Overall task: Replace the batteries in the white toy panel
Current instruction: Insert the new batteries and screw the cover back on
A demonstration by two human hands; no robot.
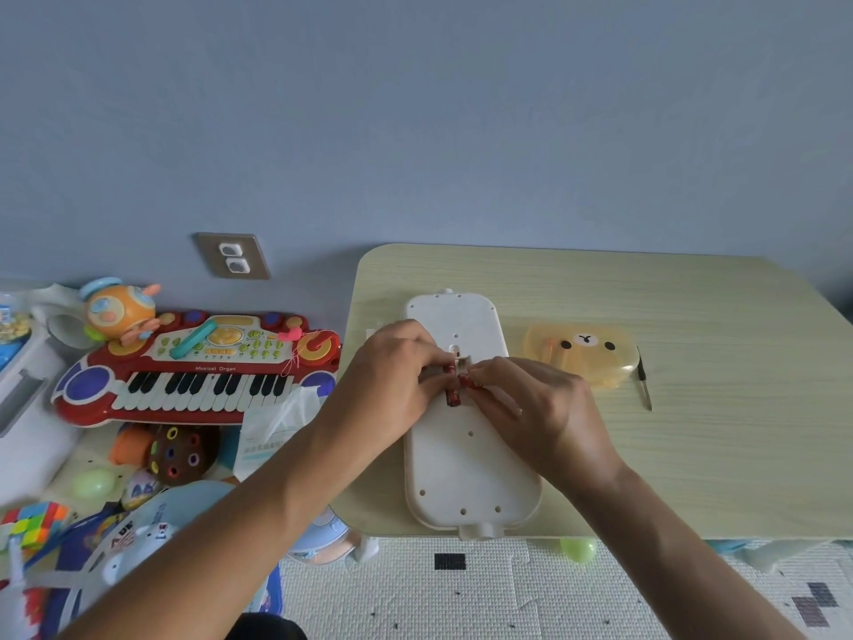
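The white toy panel (466, 464) lies face down on the pale wood table (692, 431), long axis pointing away from me. Its battery compartment (460, 362) is open near the panel's middle. My left hand (392, 390) pinches a red battery (451, 394) at the compartment's left side. My right hand (535, 408) pinches another red battery (471, 382) just to the right of it. Both hands meet over the compartment, and the fingers hide most of it.
A yellow translucent bear-face box (584, 353) sits right of the panel, with a small screwdriver (644, 378) beside it. On the floor at left lie a red toy keyboard (194, 367), an orange toy (120, 311) and other toys. A green ball (579, 549) rests under the table's front edge.
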